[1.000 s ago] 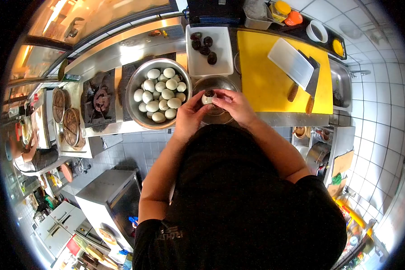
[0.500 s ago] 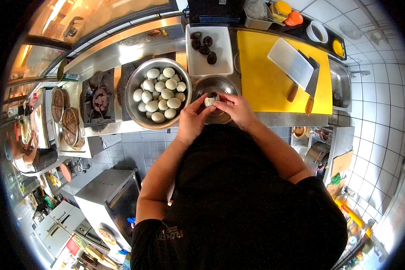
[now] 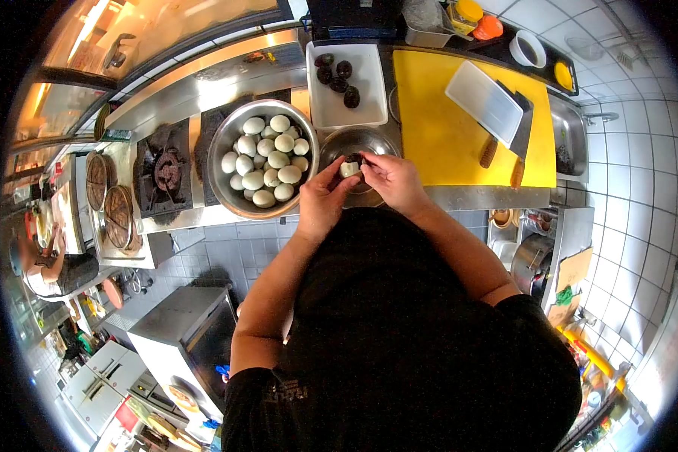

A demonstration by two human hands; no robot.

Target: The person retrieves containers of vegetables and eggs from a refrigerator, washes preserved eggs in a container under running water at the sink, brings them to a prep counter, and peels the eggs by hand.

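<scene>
A partly peeled preserved egg (image 3: 349, 170), dark at the top with pale shell below, is held between both hands above a small steel bowl (image 3: 365, 138). My left hand (image 3: 322, 202) grips it from the left with thumb and fingers. From the right, the pinched fingertips of my right hand (image 3: 394, 184) touch its dark upper end. Left of my hands, a large steel bowl (image 3: 215, 139) is heaped with pale, unpeeled eggs (image 3: 278, 160). Several dark peeled eggs (image 3: 351, 97) lie in a white tray (image 3: 369, 79) behind the small bowl.
On the right, a yellow cutting board (image 3: 437, 151) bears a white plastic container (image 3: 484, 102) and knives with wooden handles (image 3: 489, 151). Past it is a sink (image 3: 569, 139). A gas burner (image 3: 167, 167) lies left. Another person (image 3: 45, 267) is at the far left.
My right fingertips have shifted up slightly toward the egg's dark top, and the egg has tilted a little. The whole view has moved slightly.
</scene>
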